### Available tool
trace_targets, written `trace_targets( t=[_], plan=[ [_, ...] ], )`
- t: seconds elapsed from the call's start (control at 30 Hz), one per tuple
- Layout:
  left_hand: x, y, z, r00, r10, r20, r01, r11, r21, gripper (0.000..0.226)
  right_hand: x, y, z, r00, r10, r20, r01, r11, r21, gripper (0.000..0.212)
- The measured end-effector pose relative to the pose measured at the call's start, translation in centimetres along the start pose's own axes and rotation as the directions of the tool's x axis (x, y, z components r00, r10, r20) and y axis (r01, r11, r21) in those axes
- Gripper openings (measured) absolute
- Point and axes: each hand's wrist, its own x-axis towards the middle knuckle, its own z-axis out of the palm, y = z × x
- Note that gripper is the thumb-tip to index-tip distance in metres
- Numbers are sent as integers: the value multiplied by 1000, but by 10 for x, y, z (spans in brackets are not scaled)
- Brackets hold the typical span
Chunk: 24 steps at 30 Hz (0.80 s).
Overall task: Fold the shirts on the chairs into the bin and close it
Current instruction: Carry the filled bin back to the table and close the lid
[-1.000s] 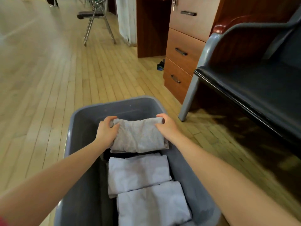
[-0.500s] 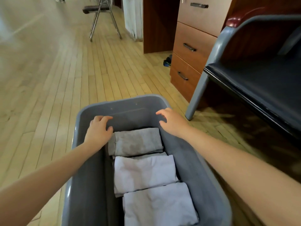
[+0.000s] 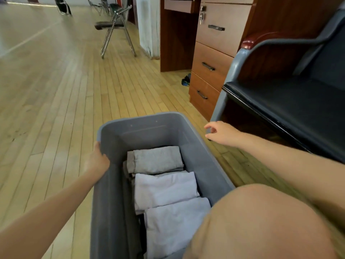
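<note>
Moved: both hands have left the folded grey cotton shirt (image 3: 157,159); it now lies inside the grey plastic bin (image 3: 209,169), at its far end.
Left hand (image 3: 97,159): curled over the bin's left rim near the far left corner, gripping it.
Right hand (image 3: 222,133): fingers loose, holding nothing, outside the bin's right rim, nearer the black-cushioned grey armchair (image 3: 291,101).
Bin axis: long side runs away from the person; two white folded shirts (image 3: 168,200) fill the near part.
Lid: not visible.

Soft daylight, floor glare, wide-angle warping
</note>
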Motion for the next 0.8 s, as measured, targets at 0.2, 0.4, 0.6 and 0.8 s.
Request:
trace_targets(
  t=[0.2,0.4,0.6,0.8],
  plan=[
    [4,0,0,1000,-24,16,26,997,-73,58,3,23,68,979,205,23,-205,961,188,59],
    [21,6,7,1000,13,23,-11,995,-95,52,15,19,98,968,198,-155,-154,953,261,50],
    [46,22,17,1000,-22,-22,18,987,-160,56,32,31,90,958,234,-164,-150,900,409,52],
    [81,54,39,1000,-14,4,14,994,-110,54,52,48,78,946,258,-198,-109,826,553,44]
  ],
)
